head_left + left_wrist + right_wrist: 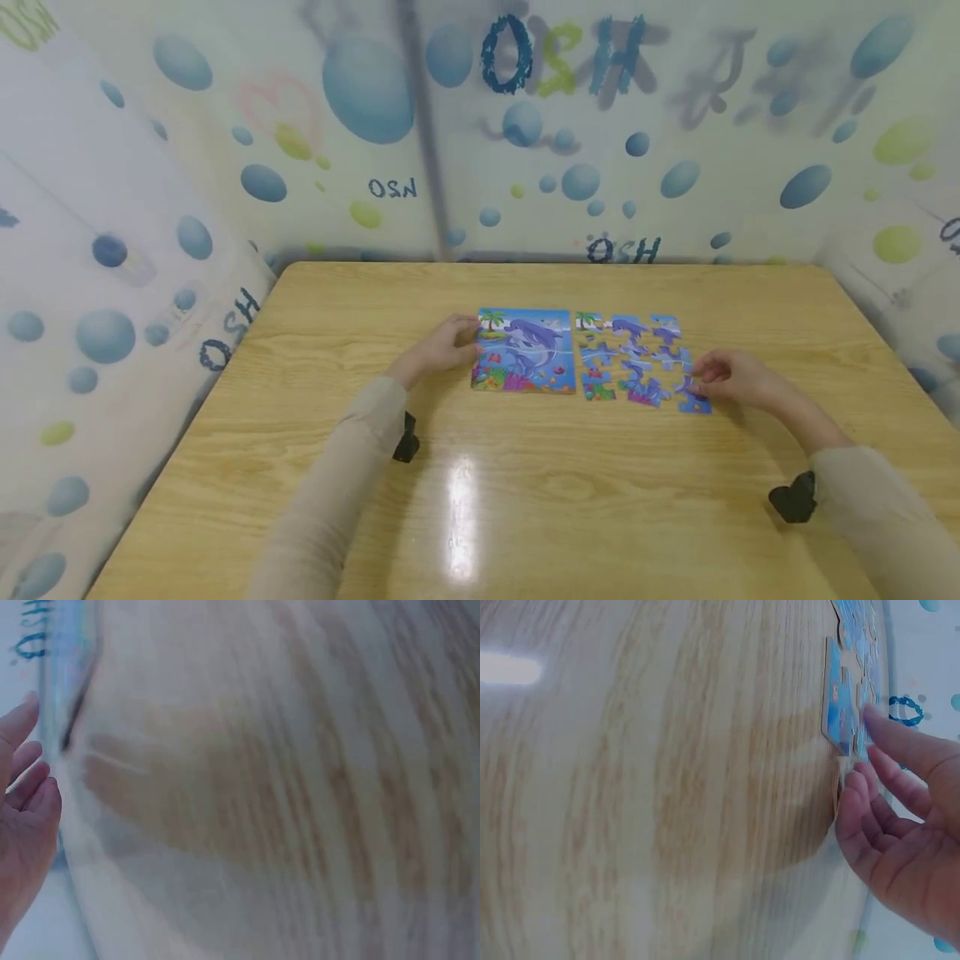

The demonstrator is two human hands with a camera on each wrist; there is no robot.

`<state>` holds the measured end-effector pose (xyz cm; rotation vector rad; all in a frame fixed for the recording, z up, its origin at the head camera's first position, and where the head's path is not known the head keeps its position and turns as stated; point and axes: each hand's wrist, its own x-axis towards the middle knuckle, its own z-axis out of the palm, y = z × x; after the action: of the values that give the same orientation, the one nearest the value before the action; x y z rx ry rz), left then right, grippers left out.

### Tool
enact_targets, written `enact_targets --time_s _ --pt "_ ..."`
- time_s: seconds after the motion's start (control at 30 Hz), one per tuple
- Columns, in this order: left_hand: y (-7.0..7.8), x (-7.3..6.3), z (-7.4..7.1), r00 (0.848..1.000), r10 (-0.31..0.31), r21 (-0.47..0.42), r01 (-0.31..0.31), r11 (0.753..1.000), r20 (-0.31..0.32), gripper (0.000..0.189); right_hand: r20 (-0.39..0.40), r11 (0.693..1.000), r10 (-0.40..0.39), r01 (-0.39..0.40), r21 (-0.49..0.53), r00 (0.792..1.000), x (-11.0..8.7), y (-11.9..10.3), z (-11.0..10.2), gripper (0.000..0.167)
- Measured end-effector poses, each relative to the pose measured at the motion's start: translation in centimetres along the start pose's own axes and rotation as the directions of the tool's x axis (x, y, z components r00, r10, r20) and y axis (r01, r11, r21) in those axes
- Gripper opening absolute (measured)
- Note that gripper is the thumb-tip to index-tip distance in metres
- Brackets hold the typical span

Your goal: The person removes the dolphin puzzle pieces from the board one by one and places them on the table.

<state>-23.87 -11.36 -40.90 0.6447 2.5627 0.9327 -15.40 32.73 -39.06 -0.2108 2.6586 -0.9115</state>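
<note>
A finished dolphin picture board (525, 350) lies flat on the table. To its right is a group of loose dolphin jigsaw pieces (645, 392), spread in rough rows with gaps. My left hand (447, 343) is at the board's left edge, fingertips right at the rim. In the left wrist view its fingers (49, 799) are loosely bent. My right hand (727, 377) is by the rightmost pieces, and its fingertips overlap them. The right wrist view shows the thumb and fingers (853, 806) apart, close beside a blue corner piece (838, 705).
The wooden table (570, 500) reaches a back wall (465, 167) covered in blue and green bubbles and lettering. Another patterned wall (90, 375) runs along the left. Dark wrist-worn devices (795, 498) sit under both sleeves.
</note>
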Motion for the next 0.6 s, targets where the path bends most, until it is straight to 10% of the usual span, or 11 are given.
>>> enact_targets --time_s 0.23,0.47,0.6 --pt "-0.3 -3.0 -3.0 0.997 -0.019 0.16 0.03 0.987 -0.074 0.051 -0.209 0.982 -0.07 0.031 -0.184 0.975 0.2 1.0 -0.6 0.045" --pt "-0.2 -5.1 -4.8 0.981 -0.042 0.572 0.144 0.807 -0.189 0.062 -0.304 0.894 -0.167 0.014 -0.447 0.938 1.7 2.0 -3.1 0.064" --pt "-0.7 -4.9 -3.9 0.969 -0.103 0.579 0.217 0.786 -0.224 0.07 -0.254 0.882 -0.135 -0.001 -0.471 0.958 2.4 2.2 -3.5 0.069"
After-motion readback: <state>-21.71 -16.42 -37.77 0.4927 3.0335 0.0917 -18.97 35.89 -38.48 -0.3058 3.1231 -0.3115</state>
